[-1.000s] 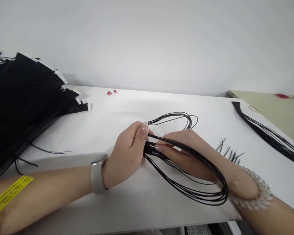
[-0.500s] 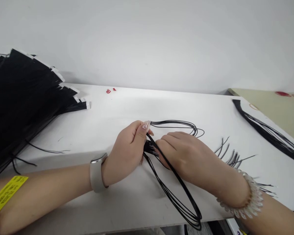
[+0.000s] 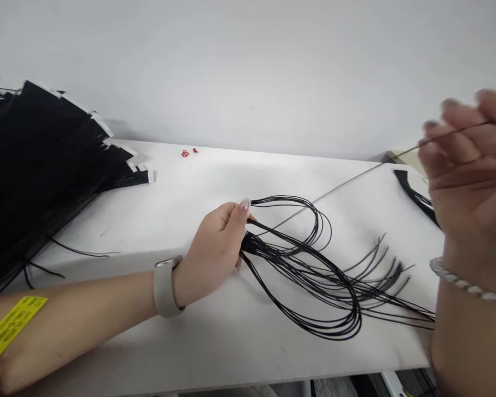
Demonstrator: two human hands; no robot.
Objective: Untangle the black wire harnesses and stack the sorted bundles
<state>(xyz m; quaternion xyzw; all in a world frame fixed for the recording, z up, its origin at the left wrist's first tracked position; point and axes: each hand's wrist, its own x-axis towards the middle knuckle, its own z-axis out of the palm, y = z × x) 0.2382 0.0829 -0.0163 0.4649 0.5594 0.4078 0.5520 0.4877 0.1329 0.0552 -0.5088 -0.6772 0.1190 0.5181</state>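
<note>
Head view is showing the left hand [image 3: 215, 242] gripping a bundle of black wires [image 3: 314, 275] at mid-frame, its fingers and thumb pressed closed around the gathered ends while the long loops are lying on the desk [image 3: 231, 347] toward the lower right. The right hand [image 3: 467, 165] is hanging high at the right edge of the frame, well above the desk, its fingers slightly apart and blurred, with one thin wire [image 3: 347, 176] running taut from the bundle up across them. Whether those fingers are pinching that wire or it is only passing in front of them, I cannot tell. Loose wire ends [image 3: 384, 270] are fanning out beside the loops. Doing this well seems to be a matter of a firm, steady left-hand grip, so the gathered ends are not slipping, and of keeping the single wire straight and clear of the loops, where a snag looks likeliest. A stack of black wire bundles [image 3: 37, 165] with white connectors [image 3: 151, 176] is lying at upper left, red bits [image 3: 185, 154] are sitting near the desk's far edge, and a further bundle [image 3: 413, 193] is showing behind the right hand.
</note>
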